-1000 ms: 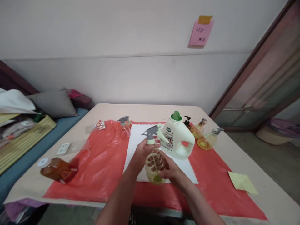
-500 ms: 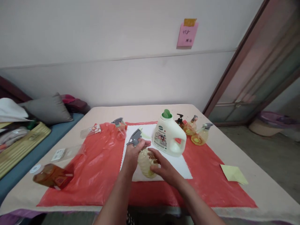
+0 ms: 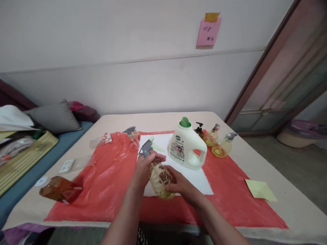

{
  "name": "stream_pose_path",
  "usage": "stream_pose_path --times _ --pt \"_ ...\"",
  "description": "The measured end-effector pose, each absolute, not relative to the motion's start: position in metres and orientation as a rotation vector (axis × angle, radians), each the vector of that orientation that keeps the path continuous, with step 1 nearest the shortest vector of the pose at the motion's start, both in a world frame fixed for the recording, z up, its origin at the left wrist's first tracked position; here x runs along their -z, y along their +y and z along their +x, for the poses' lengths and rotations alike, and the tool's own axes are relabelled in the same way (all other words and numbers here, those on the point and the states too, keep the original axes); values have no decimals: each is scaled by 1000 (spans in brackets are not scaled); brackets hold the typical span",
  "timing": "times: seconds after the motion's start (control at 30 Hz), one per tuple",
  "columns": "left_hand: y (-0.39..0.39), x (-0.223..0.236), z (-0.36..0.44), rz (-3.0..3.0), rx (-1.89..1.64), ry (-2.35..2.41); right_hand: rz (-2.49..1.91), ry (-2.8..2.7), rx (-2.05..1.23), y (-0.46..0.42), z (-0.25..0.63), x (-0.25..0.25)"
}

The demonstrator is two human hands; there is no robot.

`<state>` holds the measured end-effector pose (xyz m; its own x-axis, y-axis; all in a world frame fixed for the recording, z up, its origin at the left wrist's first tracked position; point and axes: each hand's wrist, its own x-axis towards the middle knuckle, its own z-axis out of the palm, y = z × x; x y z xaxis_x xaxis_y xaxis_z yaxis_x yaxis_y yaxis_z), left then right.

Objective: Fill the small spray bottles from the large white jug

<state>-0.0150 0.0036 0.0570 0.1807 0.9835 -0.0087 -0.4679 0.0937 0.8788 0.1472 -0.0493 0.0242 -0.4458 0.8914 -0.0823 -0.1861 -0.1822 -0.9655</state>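
Soft, greyish light leaves pale glints on the red sheet [image 3: 107,183], and the frame's edges stretch.

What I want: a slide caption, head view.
Trigger spray bottle tilted, left hand at its neck, right hand on its body, near a white handled jug.

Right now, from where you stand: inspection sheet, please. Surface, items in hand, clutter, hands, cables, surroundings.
Surface: red sheet on pale table, white mat over it.
Items in hand: clear spray bottle, tilted, sprayer top on.
Clutter: cream jug, upright; dark pump bottle and two yellow-tinted sprayers rear right; pinkish sprayer rear left; white-capped amber bottle and clear packets left; yellow paper right.
Hands: left hand around bottle neck, right hand on its body.
Cables: nothing seen.
Surroundings: pink note taped to wall; grey cushion left; tub on floor right.
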Motion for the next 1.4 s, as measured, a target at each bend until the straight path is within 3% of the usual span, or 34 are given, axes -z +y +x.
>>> stream_pose_path --times 0.17,0.23,0.3,0.47,0.53,0.67,0.93,1.27,1.4 --pt "7 -49 -6 926 -1304 936 -1379 -1673 -801 -51 142 -11" --pt "8 -48 -2 914 -1319 967 -1425 -1713 -642 -52 141 -8" --pt "9 -48 1 882 -1326 934 -1438 -1680 -693 -51 142 -8" --pt "13 -48 -8 848 -1213 696 -1161 -1376 -1448 -46 155 -21" --pt "15 -48 -14 828 -1178 669 -1061 -1308 -1575 -46 158 -24" --pt "18 -49 -19 731 -1195 655 -1215 -1404 -1355 -48 152 -22" --pt "26 -44 -13 484 -1467 783 -1536 -1787 -371 -48 147 4" --pt "46 -52 -89 383 -2083 827 -1807 -1698 -622 -32 150 6" --pt "54 -46 -110 762 -2071 1258 -1794 -1585 -802 -31 146 6"
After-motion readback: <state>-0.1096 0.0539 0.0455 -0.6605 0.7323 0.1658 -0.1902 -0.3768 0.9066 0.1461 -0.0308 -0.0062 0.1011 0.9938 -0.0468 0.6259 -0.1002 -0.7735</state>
